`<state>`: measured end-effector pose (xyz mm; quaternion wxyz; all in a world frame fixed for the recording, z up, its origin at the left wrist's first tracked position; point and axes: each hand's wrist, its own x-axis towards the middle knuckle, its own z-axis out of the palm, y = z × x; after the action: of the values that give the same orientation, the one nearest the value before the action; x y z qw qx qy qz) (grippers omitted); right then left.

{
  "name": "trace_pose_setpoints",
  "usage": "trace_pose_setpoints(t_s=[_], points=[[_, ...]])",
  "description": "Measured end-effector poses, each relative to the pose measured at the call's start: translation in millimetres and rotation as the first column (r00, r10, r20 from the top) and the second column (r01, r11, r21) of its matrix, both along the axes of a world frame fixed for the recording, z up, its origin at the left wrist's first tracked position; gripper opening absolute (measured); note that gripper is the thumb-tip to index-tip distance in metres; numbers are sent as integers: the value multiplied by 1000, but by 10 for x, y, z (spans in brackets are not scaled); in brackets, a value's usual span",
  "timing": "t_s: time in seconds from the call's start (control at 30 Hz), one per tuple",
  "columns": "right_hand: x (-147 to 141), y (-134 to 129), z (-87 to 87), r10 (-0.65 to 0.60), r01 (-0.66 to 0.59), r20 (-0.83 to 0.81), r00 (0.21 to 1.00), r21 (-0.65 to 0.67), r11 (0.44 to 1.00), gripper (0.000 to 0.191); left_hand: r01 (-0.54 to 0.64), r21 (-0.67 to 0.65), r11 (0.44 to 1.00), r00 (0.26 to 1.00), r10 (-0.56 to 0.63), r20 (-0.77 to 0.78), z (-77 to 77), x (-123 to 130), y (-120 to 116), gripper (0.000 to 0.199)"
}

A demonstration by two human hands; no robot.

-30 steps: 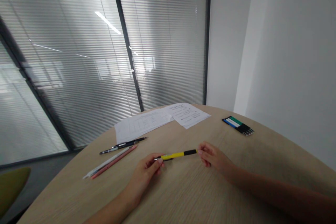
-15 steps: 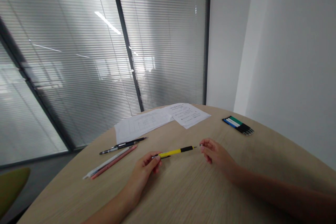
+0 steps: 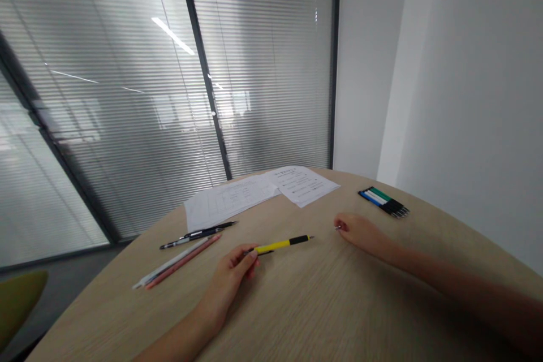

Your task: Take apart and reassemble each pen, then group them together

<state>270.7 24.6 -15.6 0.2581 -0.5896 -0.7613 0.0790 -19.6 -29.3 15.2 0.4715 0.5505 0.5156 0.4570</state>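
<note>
My left hand (image 3: 235, 271) pinches a yellow pen (image 3: 278, 245) near its rear end, thumb on top. The pen has a black grip and a thin metallic point, and it points to the right above the table. To the right of that point, my right hand (image 3: 356, 230) is curled closed, apart from the pen. A small silvery piece (image 3: 338, 228) sticks out at its fingers; its exact kind is too small to make out.
Several pens with green, white and blue barrels (image 3: 382, 202) lie side by side at the right. Printed sheets (image 3: 233, 198) cover the table's far side. At the left rest dark pens (image 3: 197, 234) and a pink pen (image 3: 182, 263) beside a whitish one.
My right hand has moved a little right and away from the pen's point, and its fingers have curled in more. My left hand and the yellow pen stay almost unchanged.
</note>
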Motion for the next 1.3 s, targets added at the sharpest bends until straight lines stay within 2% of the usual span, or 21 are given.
trace_pose_setpoints(t_s=[0.1, 0.37, 0.5, 0.6, 0.67, 0.8, 1.0, 1.17, 1.3], points=[[56, 29, -7, 38, -40, 116, 993, 11, 999, 16, -9, 3, 1000, 1000, 9, -5, 18, 14, -25, 26], [57, 62, -52, 111, -111, 51, 993, -2, 994, 31, 9, 11, 1000, 999, -10, 40, 0, 5, -16, 30], [23, 22, -33, 62, -65, 23, 998, 161, 985, 27, 20, 13, 1000, 999, -21, 41, -7, 0, -11, 29], [-89, -92, 19, 98, -90, -13, 995, 293, 952, 17, 24, 12, 1000, 999, -24, 36, 7, 12, -34, 26], [-201, -203, 67, 165, -142, -63, 984, 275, 951, 16, 30, 12, 999, 999, -31, 39, 12, 21, -47, 25], [-401, -405, 156, 252, -230, -175, 952, 140, 963, 16, 38, 19, 999, 998, -39, 51, 2, 23, -45, 28], [-432, -428, 161, 185, -184, -208, 960, 26, 983, 14, 64, 25, 998, 998, -64, 14, -8, 14, -28, 27], [-354, -318, 75, 198, -191, -212, 957, 51, 980, 18, 29, 27, 999, 999, -30, 27, -11, 19, -36, 27], [-320, -301, 55, 268, -256, -94, 959, 126, 958, 20, 15, 21, 1000, 999, -16, 38, 2, 13, -39, 32]])
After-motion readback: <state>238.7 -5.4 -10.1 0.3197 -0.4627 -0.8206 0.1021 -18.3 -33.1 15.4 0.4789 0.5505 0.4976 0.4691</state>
